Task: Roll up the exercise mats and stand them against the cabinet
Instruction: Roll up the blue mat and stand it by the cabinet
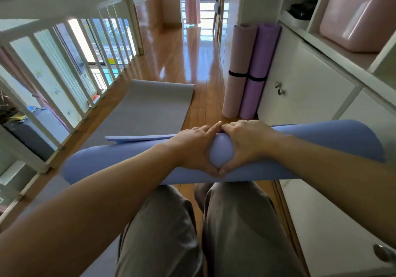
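Both hands, left hand (192, 148) and right hand (246, 144), clamp the blue mat (120, 161) mid-roll, held crosswise above the knees. Its loose flap suggests securing comes next, then standing it beside the pink mat (237, 62) and purple mat (260, 62) at the cabinet (304, 88); a grey mat (145, 107) lies flat.

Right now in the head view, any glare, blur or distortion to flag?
Head view: strong window glare streaks the wood floor and the far windows are blown out; wide-angle bend curves the railing and cabinet; motion blur smears the left end of the blue mat; both the left hand and right hand on it, and the two strapped rolled mats, stay fairly sharp.
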The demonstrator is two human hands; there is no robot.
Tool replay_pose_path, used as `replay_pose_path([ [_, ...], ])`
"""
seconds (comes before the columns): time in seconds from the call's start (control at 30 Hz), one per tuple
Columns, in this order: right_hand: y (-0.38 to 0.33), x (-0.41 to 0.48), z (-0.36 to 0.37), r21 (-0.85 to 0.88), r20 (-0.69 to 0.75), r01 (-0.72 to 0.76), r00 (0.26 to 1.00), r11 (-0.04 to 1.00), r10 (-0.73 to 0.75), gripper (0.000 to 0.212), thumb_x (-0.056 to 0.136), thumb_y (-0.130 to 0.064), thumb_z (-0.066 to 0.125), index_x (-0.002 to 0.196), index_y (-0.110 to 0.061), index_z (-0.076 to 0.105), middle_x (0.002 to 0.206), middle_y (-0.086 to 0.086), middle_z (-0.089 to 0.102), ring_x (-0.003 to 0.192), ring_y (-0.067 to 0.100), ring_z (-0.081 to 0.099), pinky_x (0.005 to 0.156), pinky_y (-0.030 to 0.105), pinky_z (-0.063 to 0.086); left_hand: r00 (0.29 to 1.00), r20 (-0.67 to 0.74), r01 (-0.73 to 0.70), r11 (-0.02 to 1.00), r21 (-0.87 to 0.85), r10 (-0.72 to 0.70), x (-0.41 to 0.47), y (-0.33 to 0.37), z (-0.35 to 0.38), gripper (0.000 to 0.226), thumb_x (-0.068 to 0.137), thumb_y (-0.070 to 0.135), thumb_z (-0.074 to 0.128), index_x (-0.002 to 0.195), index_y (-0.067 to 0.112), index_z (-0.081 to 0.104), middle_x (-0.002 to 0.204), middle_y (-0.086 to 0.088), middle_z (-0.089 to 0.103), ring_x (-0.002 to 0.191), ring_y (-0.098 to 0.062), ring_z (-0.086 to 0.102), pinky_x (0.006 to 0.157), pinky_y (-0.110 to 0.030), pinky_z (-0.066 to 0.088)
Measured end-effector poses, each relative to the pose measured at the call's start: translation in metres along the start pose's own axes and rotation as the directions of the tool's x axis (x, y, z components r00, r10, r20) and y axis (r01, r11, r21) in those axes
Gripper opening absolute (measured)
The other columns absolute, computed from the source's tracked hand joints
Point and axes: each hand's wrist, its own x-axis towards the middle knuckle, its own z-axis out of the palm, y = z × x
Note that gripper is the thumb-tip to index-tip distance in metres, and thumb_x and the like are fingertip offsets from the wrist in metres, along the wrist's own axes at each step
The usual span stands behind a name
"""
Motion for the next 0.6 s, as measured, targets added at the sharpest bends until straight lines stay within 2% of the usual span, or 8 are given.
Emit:
replay_pose_path([
  [0.1, 0.01, 0.013, -0.002, -0.139, -0.236, -0.006, 0.971, 0.99, -0.028, 0.096, 0.055, -0.088, 0.052, 0.125, -0.022, 0.055, 0.121, 0.0, 0.063, 0.113, 0.021, 0.055, 0.108, 0.043, 0.029, 0.983, -0.181, 0.001, 0.998, -0.068, -0.013, 0.013, -0.011, -0.002, 0.107, 0.059, 0.065, 0.078, 0.145, 0.024, 0.028, 0.142, -0.001, 0.043, 0.126, -0.022, 0.044, 0.107, -0.038, 0.035],
  [0.17, 0.021, 0.02, -0.004, -0.108, -0.434, -0.043, 0.901, 0.993, -0.009, 0.086, 0.064, -0.08, 0.045, 0.119, -0.016, 0.062, 0.12, 0.006, 0.064, 0.12, 0.028, 0.053, 0.112, 0.052, 0.017, 0.95, -0.305, 0.015, 0.988, -0.153, -0.061, 0.024, -0.023, -0.008, 0.113, 0.051, 0.071, 0.076, 0.143, 0.023, 0.032, 0.139, -0.003, 0.046, 0.123, -0.025, 0.047, 0.104, -0.046, 0.037],
  [0.27, 0.036, 0.027, 0.001, 0.096, -0.791, -0.042, 0.603, 0.994, 0.102, 0.05, 0.083, -0.048, 0.052, 0.113, -0.011, 0.063, 0.124, 0.011, 0.061, 0.119, 0.033, 0.053, 0.109, 0.049, 0.029, 0.887, -0.414, 0.074, 0.948, -0.309, -0.204, 0.039, -0.042, -0.014, 0.119, 0.038, 0.08, 0.06, 0.139, 0.021, 0.038, 0.132, -0.004, 0.052, 0.118, -0.026, 0.051, 0.099, -0.045, 0.042],
  [0.33, 0.037, 0.03, 0.006, 0.37, -0.85, 0.027, 0.413, 0.929, 0.327, 0.036, 0.086, -0.028, 0.062, 0.116, -0.009, 0.059, 0.124, 0.004, 0.057, 0.114, 0.023, 0.053, 0.103, 0.031, 0.038, 0.848, -0.44, 0.082, 0.895, -0.439, -0.294, 0.045, -0.052, -0.015, 0.12, 0.034, 0.079, 0.058, 0.137, 0.019, 0.041, 0.13, -0.003, 0.053, 0.117, -0.023, 0.052, 0.097, -0.042, 0.043],
  [0.4, 0.037, 0.036, 0.007, 0.731, -0.662, 0.155, 0.397, 0.664, 0.636, 0.037, 0.087, -0.018, 0.067, 0.12, -0.01, 0.052, 0.117, -0.008, 0.054, 0.104, 0.01, 0.054, 0.091, 0.016, 0.045, 0.832, -0.424, 0.081, 0.833, -0.547, -0.359, 0.047, -0.06, -0.01, 0.119, 0.034, 0.077, 0.059, 0.136, 0.02, 0.04, 0.129, -0.002, 0.052, 0.114, -0.019, 0.051, 0.094, -0.037, 0.044],
  [0.47, 0.04, 0.047, 0.001, 0.953, -0.281, 0.248, 0.507, 0.175, 0.815, 0.037, 0.091, -0.03, 0.064, 0.12, -0.012, 0.05, 0.107, -0.009, 0.06, 0.093, 0.009, 0.06, 0.086, 0.021, 0.053, 0.84, -0.402, 0.047, 0.787, -0.616, -0.365, 0.05, -0.063, -0.002, 0.115, 0.037, 0.074, 0.066, 0.136, 0.022, 0.04, 0.128, 0.002, 0.052, 0.109, -0.012, 0.05, 0.087, -0.03, 0.043],
  [0.53, 0.048, 0.059, -0.003, 0.929, 0.069, 0.217, 0.693, -0.299, 0.718, 0.047, 0.087, -0.058, 0.056, 0.111, -0.018, 0.058, 0.091, -0.002, 0.065, 0.083, 0.016, 0.06, 0.085, 0.042, 0.054, 0.848, -0.401, -0.002, 0.755, -0.656, -0.346, 0.057, -0.064, 0.01, 0.107, 0.043, 0.067, 0.075, 0.134, 0.023, 0.041, 0.127, 0.004, 0.053, 0.108, -0.009, 0.051, 0.083, -0.025, 0.041],
  [0.6, 0.055, 0.066, -0.001, 0.805, 0.206, 0.148, 0.839, -0.575, 0.503, 0.051, 0.083, -0.074, 0.043, 0.085, -0.026, 0.058, 0.068, -0.004, 0.057, 0.067, 0.016, 0.049, 0.075, 0.044, 0.049, 0.855, -0.386, -0.015, 0.726, -0.687, -0.347, 0.066, -0.066, 0.02, 0.105, 0.045, 0.066, 0.076, 0.134, 0.024, 0.041, 0.127, 0.005, 0.054, 0.111, -0.011, 0.052, 0.084, -0.025, 0.042],
])
